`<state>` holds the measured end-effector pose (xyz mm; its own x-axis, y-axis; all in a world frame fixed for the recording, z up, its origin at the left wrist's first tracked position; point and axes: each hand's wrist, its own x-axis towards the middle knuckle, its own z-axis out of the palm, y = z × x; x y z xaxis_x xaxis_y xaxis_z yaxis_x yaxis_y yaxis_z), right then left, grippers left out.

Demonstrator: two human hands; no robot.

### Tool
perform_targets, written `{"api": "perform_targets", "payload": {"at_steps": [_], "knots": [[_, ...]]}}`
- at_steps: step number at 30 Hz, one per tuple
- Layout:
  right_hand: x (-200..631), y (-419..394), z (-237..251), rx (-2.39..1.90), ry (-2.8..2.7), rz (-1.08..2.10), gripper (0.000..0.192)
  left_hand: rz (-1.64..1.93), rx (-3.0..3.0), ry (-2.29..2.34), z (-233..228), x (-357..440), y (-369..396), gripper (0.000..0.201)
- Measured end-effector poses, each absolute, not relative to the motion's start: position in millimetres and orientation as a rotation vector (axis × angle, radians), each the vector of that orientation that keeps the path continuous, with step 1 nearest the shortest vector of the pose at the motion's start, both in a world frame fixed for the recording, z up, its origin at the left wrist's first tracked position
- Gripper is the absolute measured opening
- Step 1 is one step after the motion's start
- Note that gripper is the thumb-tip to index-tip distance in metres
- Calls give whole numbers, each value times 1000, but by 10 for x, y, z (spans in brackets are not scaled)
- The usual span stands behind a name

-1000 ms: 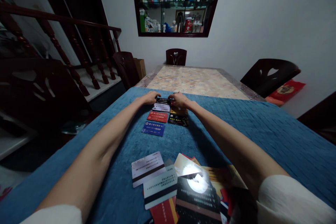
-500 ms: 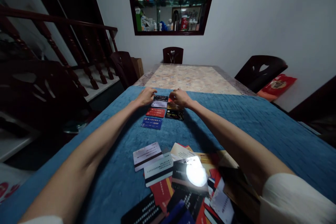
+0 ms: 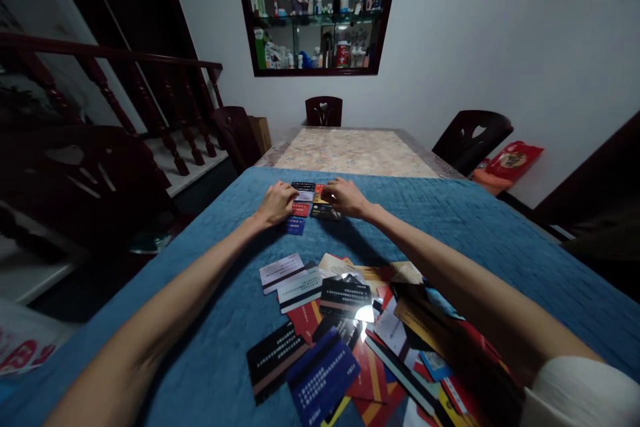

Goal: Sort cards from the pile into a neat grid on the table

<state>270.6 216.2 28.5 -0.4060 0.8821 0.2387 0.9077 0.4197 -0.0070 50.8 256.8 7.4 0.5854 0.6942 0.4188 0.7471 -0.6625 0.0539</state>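
Seemingly early in sorting: only a few flat rectangular plastic cards (image 3: 306,205) laid in two neat short columns far out on the ribbed, plush blue table cloth (image 3: 500,233); a far larger share left in the loose, overlapping heap of glossy plastic cards (image 3: 360,340) near the body, some glinting under the light.

Left hand (image 3: 276,203) resting palm down on the left column, fingers curled over the red and blue cards; whether pinching one cannot be told. Right hand (image 3: 345,197) likewise lowered on the right column, fingertips on a black card, grip not discernible.

Beyond the cloth, bare pale marbled tabletop (image 3: 355,152), hard and smooth; dark carved wooden chair (image 3: 470,137) at right.
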Motion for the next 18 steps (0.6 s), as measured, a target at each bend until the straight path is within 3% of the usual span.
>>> {"api": "perform_targets", "payload": {"at_steps": [18], "knots": [[3018, 1059, 174, -1264, -2379, -191, 15, -1024, -2765, -973, -68, 570, 1609, 21]]}}
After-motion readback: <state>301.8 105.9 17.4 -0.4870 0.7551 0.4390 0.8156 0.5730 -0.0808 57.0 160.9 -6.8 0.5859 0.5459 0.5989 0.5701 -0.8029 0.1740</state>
